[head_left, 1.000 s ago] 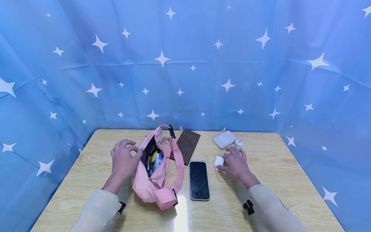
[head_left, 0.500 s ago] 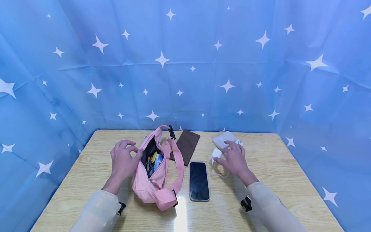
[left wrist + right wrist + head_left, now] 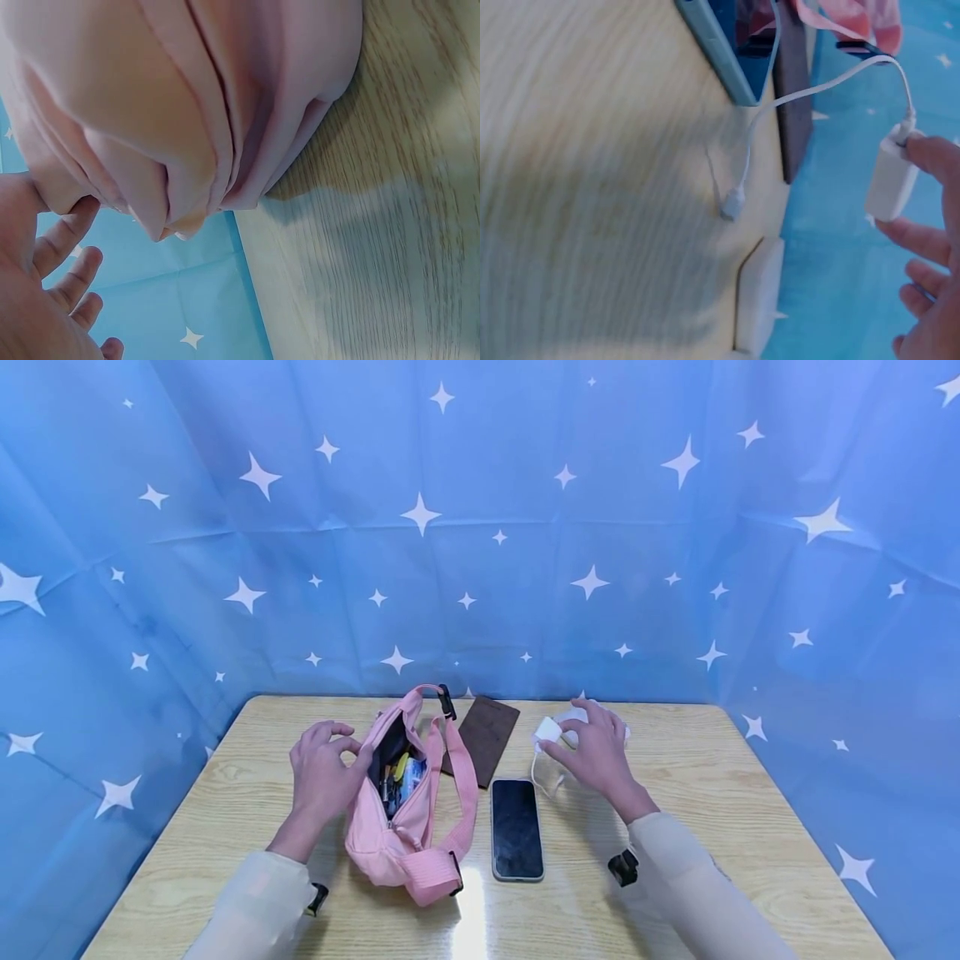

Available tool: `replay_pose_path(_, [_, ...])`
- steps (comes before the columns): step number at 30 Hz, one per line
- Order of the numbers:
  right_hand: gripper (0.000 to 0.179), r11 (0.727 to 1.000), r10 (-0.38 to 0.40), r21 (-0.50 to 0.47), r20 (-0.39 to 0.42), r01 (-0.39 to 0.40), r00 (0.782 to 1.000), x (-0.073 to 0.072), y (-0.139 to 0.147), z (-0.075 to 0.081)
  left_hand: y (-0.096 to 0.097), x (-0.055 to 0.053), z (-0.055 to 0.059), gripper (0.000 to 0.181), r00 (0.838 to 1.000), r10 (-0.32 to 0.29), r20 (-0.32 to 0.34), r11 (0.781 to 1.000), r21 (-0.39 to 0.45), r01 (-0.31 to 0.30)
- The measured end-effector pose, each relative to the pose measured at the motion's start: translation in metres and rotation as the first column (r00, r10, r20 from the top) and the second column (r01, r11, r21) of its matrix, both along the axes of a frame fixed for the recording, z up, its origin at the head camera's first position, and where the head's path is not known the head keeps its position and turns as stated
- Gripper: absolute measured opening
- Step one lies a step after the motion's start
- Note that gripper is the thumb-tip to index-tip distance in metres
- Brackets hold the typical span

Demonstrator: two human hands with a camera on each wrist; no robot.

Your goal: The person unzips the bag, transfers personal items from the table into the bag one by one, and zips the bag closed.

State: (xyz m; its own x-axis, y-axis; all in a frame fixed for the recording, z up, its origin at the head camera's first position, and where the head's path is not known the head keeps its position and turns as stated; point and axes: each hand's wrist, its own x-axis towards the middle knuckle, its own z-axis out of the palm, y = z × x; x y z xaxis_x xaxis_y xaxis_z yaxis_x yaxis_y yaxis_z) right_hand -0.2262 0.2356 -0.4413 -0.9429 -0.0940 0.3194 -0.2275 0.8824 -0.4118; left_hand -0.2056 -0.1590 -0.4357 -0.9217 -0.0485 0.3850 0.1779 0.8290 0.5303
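Note:
A pink waist bag (image 3: 371, 852) lies unzipped on the table, pens and other small items (image 3: 401, 777) showing inside. My left hand (image 3: 322, 777) pinches the left edge of its opening between thumb and index finger, the other fingers spread, as the left wrist view shows. Between thumb and fingertips, my right hand (image 3: 596, 752) holds a white charger (image 3: 547, 730) above the table. From it loops a white cable (image 3: 802, 94), whose free plug (image 3: 733, 202) hangs low near the tabletop. Behind that hand is a flat white block (image 3: 757, 300), mostly hidden in the head view.
A phone (image 3: 517, 831) lies screen up right of the bag. Farther back, a dark brown flat case (image 3: 486, 735) lies partly behind the bag's pink strap (image 3: 461, 768). A blue starred curtain (image 3: 480, 560) hangs beyond the table (image 3: 712, 827).
My right hand has lifted the charger off the table and moved it left and back, its cable trailing below. The left hand keeps its hold on the bag.

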Motion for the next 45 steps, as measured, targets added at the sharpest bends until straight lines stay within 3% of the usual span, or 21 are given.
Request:
replay_pose_path(10, [0.047, 0.999, 0.036, -0.031, -0.010, -0.036, 0.999, -0.010, -0.022, 0.025, 0.001, 0.000, 0.002, 0.027, 1.000, 0.002, 0.000, 1.000, -0.002, -0.002])
replay_pose_path(17, [0.043, 0.994, 0.079, -0.070, -0.007, -0.079, 0.997, -0.017, -0.054, 0.045, 0.000, -0.001, 0.001, 0.026, 1.000, 0.008, -0.004, 1.000, 0.001, -0.008])
replay_pose_path(31, [0.041, 0.973, 0.191, -0.110, -0.109, -0.203, 0.975, -0.031, -0.127, 0.091, 0.001, -0.002, 0.001, 0.026, 1.000, -0.006, -0.003, 1.000, -0.013, 0.006])
replay_pose_path(35, [0.040, 0.969, 0.208, -0.113, -0.111, -0.220, 0.972, -0.033, -0.145, 0.095, 0.002, -0.001, 0.001, 0.025, 1.000, -0.018, 0.004, 1.000, -0.008, 0.018])
replay_pose_path(45, [0.043, 0.953, 0.249, -0.144, -0.131, -0.267, 0.960, -0.029, -0.184, 0.089, 0.002, -0.001, 0.001, 0.025, 1.000, -0.011, 0.000, 1.000, -0.007, 0.011])
